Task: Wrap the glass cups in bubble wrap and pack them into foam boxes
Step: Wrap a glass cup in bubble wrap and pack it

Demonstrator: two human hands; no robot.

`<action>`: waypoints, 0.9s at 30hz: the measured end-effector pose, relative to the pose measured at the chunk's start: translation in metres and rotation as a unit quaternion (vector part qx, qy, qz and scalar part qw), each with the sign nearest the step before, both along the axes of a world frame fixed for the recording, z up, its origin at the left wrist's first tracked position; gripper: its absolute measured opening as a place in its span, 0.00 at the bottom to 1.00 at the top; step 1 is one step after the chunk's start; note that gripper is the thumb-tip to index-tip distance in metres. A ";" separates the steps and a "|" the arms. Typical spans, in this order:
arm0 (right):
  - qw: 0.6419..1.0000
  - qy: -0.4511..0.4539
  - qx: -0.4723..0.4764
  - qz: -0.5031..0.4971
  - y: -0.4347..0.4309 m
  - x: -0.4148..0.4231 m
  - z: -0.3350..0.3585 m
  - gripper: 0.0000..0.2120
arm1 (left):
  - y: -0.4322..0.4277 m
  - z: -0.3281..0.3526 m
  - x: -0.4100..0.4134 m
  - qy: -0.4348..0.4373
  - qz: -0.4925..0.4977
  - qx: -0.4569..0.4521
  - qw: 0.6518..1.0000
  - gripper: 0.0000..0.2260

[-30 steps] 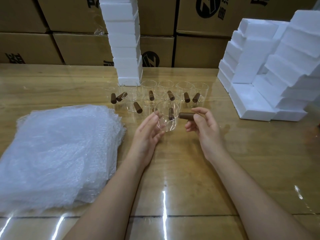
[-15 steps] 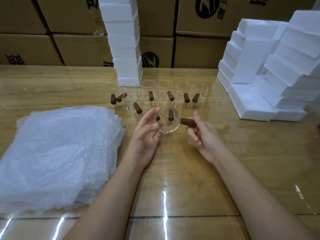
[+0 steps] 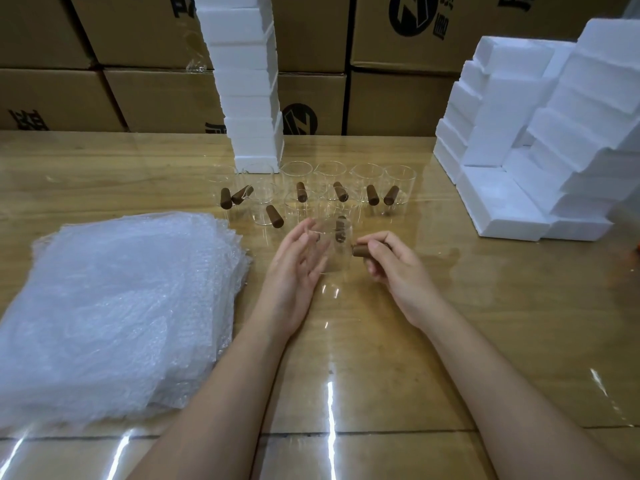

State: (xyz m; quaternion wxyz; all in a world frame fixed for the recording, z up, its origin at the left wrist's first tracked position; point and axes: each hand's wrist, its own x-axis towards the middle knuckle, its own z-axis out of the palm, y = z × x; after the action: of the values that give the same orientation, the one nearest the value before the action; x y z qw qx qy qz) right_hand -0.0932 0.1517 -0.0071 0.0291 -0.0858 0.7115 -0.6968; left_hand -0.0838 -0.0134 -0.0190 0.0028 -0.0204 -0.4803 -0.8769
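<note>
A wide wooden desk point(image 3: 485, 341) fills the view, with brown cartons point(image 3: 138, 46) walled up along its far edge. White foam boxes point(image 3: 554, 133) are heaped in steps at the far right corner, and a narrow tower point(image 3: 249, 81) of more of them stands at the middle of the far edge. A thick pile of bubble wrap point(image 3: 114, 306) covers the left side of the desk, reaching almost to the near edge. Just in front of the tower a cluster of clear cups point(image 3: 367, 178) waits, each with a short brown stub sticking out.

Both forearms come in from the near edge and meet around the desk's middle. The left hand point(image 3: 294, 271) is open, fingers straight, its palm turned toward the cup point(image 3: 332, 251) and seemingly just touching the glass. The right hand point(image 3: 394, 268) pinches the brown handle point(image 3: 362, 251) between thumb and fingertips. The cup sits roughly upright between the two hands; whether its base rests on the desk I cannot tell.

The handle's long axis runs sideways, pointing right into the right hand. The bubble wrap lies off to the left, so the free left hand is the nearer one to draw a sheet, I judge, while the right holds the cup steady.
</note>
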 end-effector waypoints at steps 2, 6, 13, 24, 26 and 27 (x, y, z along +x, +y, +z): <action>0.999 0.031 0.006 -0.014 0.000 0.002 0.002 0.10 | 0.003 0.000 0.001 -0.006 -0.002 -0.022 1.000 0.18; 0.997 0.066 0.010 -0.042 -0.001 0.002 0.003 0.12 | 0.005 0.000 0.002 0.003 -0.002 -0.062 0.998 0.19; 0.997 0.042 -0.026 -0.054 0.001 0.000 0.006 0.11 | 0.004 -0.001 0.004 0.028 0.004 -0.055 0.998 0.34; 0.993 -0.013 -0.083 -0.088 0.004 -0.006 0.004 0.11 | 0.005 -0.004 0.003 0.025 -0.057 -0.090 0.994 0.27; 0.994 0.007 -0.061 -0.088 0.004 -0.006 0.004 0.12 | 0.008 -0.003 0.005 0.029 -0.034 -0.121 0.992 0.28; 0.995 0.020 -0.045 -0.085 0.003 -0.005 0.003 0.12 | 0.009 -0.003 0.006 0.032 -0.021 -0.140 0.989 0.30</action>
State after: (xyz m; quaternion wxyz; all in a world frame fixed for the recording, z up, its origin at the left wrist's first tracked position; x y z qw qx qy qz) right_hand -0.0985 0.1546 -0.0036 -0.0483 -0.0404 0.6844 -0.7264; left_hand -0.0779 -0.0045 -0.0218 -0.0029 -0.0589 -0.5976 -0.7996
